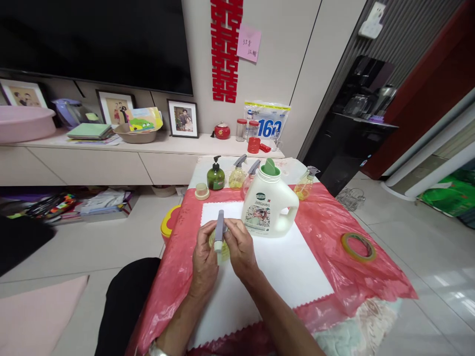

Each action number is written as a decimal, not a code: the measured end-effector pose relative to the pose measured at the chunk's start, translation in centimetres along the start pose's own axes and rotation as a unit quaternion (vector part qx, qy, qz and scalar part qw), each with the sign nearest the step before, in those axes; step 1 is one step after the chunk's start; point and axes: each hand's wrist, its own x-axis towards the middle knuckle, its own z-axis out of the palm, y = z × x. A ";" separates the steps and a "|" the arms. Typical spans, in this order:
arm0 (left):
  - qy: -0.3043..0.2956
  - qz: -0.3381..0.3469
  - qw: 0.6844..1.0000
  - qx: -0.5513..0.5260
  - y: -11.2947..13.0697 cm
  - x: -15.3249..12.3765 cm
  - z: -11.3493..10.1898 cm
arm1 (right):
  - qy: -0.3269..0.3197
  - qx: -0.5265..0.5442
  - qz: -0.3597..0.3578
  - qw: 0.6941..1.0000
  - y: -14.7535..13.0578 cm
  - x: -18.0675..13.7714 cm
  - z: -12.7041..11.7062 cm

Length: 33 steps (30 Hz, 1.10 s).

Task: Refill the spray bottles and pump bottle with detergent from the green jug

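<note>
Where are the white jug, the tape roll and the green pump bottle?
white jug [267, 213], head view, on its label
tape roll [344, 244], head view, on its left rim
green pump bottle [215, 179], head view, on its body

Your left hand [203, 262] and right hand [240, 252] meet over the sheet [289, 269], holding a small spray bottle [219, 236] upright between them. Just behind your right hand, the jug [267, 205] stands on the sheet. Behind the jug runs a row of bottles [237, 177], with the pump bottle [215, 175] at its left end. The tape roll [358, 246] lies well to your right, on the table cover [326, 217].
</note>
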 end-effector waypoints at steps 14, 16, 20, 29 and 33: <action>0.032 0.006 0.999 0.032 1.3 0.3 0.4 | -0.032 -0.023 0.005 0.999 -0.4 0.8 -1.0; 0.022 0.020 0.998 0.052 1.2 0.2 0.3 | -0.039 -0.031 0.008 0.999 -0.6 0.8 -1.1; 0.014 0.006 0.998 0.065 0.5 -0.4 0.2 | -0.016 -0.038 0.013 0.999 -0.5 0.4 -0.4; 0.046 -0.042 0.998 0.017 -0.6 -0.5 0.2 | -0.045 -0.033 0.029 0.998 -1.0 0.6 -0.6; 0.058 -0.048 0.997 0.008 -0.9 -0.3 0.5 | -0.069 -0.031 0.035 0.997 -1.7 1.1 -1.4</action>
